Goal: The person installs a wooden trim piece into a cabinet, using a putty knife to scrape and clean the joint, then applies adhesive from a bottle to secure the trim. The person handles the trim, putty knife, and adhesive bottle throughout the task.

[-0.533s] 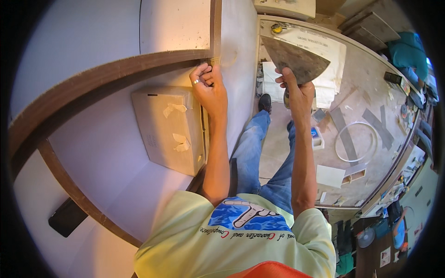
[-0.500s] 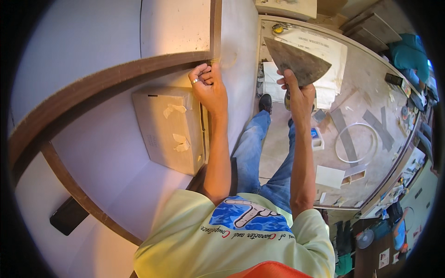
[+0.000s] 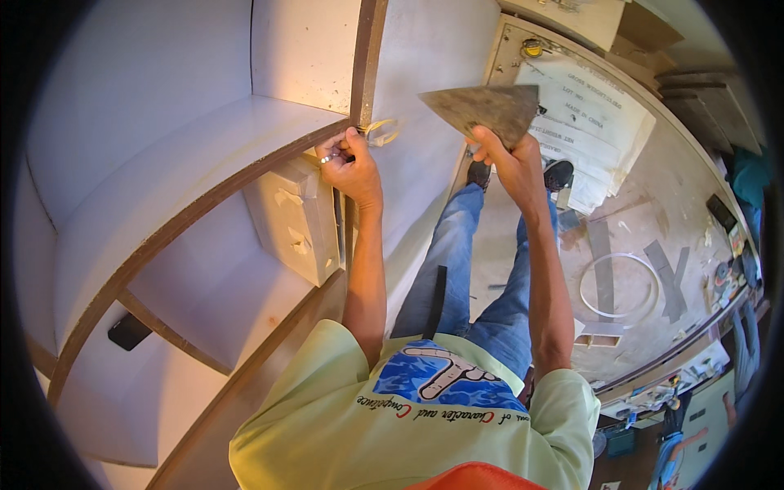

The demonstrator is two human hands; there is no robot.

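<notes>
Fingers of the left hand point(image 3: 353, 163) pinch pale tape point(image 3: 381, 131) at the brown shelf edge point(image 3: 369, 57); the right hand point(image 3: 510, 159) grips a grey trowel point(image 3: 482, 108) above white printed sacks point(image 3: 592, 131).

The left hand point(image 3: 349, 159) is closed around a small tool pressed against the brown edge of a white shelf unit point(image 3: 188, 184), with a curl of pale edge strip point(image 3: 382, 131) springing out just beyond the knuckles. The right hand point(image 3: 508, 159) grips a wide flat trowel point(image 3: 482, 108), blade pointing toward the left hand, well clear of the shelf. Below the left wrist sits a cream drawer box point(image 3: 296, 219).
</notes>
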